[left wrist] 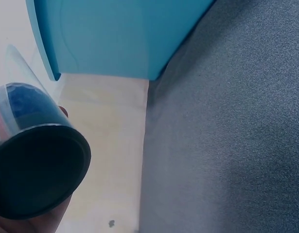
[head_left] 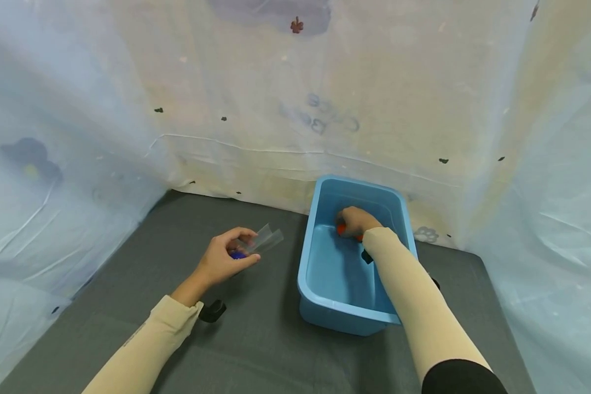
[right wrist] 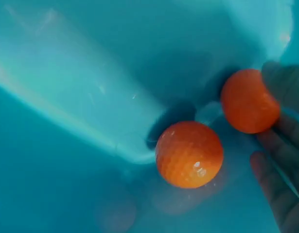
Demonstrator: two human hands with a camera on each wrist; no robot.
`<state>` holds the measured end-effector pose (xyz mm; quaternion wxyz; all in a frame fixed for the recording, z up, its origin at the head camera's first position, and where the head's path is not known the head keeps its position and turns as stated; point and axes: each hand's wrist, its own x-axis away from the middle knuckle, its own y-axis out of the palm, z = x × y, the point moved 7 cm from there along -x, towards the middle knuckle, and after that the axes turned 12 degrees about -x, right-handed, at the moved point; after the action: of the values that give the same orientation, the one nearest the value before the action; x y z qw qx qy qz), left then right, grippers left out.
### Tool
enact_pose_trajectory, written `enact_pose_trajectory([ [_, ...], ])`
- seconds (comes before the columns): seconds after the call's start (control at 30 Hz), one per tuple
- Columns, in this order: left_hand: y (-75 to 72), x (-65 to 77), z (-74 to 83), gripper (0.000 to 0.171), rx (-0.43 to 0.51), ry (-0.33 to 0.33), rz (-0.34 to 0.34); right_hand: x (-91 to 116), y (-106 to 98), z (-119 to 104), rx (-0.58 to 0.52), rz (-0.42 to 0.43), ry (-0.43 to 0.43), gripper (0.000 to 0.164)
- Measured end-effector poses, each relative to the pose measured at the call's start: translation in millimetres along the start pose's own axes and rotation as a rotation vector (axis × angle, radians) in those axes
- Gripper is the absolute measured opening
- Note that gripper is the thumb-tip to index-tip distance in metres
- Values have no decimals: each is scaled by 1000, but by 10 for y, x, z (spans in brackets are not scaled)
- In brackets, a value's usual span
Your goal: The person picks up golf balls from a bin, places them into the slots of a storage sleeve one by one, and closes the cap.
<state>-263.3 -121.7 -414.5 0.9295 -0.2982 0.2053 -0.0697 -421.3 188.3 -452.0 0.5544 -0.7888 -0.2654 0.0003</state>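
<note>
My left hand (head_left: 224, 257) grips a clear plastic tube (head_left: 264, 241) over the dark table, its clear end tilted up to the right. Something blue (left wrist: 27, 99) shows through the tube wall, with a pink patch beside it. A dark round end (left wrist: 42, 170) of the tube faces the left wrist camera. Down inside the blue basin (head_left: 309, 268) is my right hand (head_left: 357, 220). Its thumb and fingers pinch an orange golf ball (right wrist: 250, 101). A second orange golf ball (right wrist: 189, 154), dimpled and shiny, lies in the basin corner close by.
Dark grey cloth (head_left: 246, 339) covers the table under the basin. Pale patterned sheeting (head_left: 256, 158) hangs behind the table and along both sides, with the basin's far end close to it. The right forearm (head_left: 409, 279) crosses the basin's right rim.
</note>
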Motion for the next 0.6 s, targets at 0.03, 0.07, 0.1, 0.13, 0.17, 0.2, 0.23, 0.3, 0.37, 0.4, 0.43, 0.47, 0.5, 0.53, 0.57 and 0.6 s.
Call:
enact_pose_trajectory([
  [0.03,-1,2,1,42,0,0,0,-4,19,1,12,-5,8,36],
  [0.07,-1,3,1,42,1,0,0,-7,37,1,22,-11,14,35],
  [0.1,-2,4,-1,42,0,-2,0,-9,54,2,30,-17,22,34],
  [0.13,-6,5,1,41,-1,-5,0,-4,67,0,36,-22,27,34],
  [0.17,-11,4,5,41,-2,-7,1,1,76,-3,32,-24,33,35],
  [0.2,-16,3,10,41,-3,-7,1,5,83,-7,23,-23,40,35],
  [0.23,-20,3,15,41,-3,-8,2,10,83,-13,16,-20,42,35],
  [0.3,-29,2,28,41,-4,-5,4,16,81,-27,-4,-12,45,35],
  [0.37,-34,0,37,41,-7,-3,6,17,79,-32,-24,-7,54,34],
  [0.4,-34,0,39,40,-10,-3,5,17,80,-36,-30,-9,56,34],
  [0.43,-33,0,39,40,-12,-4,3,16,80,-35,-32,-12,59,33],
  [0.47,-32,-1,40,40,-15,-4,-1,13,81,-33,-33,-15,63,32],
  [0.5,-31,-1,39,40,-18,-6,-3,9,82,-29,-32,-20,63,32],
  [0.53,-32,-2,39,40,-19,-6,-6,8,79,-28,-28,-21,60,32],
  [0.57,-33,-1,39,40,-18,-5,-9,7,76,-32,-19,-27,49,33],
  [0.6,-36,0,39,40,-18,-3,-9,9,67,-39,-15,-30,39,33],
])
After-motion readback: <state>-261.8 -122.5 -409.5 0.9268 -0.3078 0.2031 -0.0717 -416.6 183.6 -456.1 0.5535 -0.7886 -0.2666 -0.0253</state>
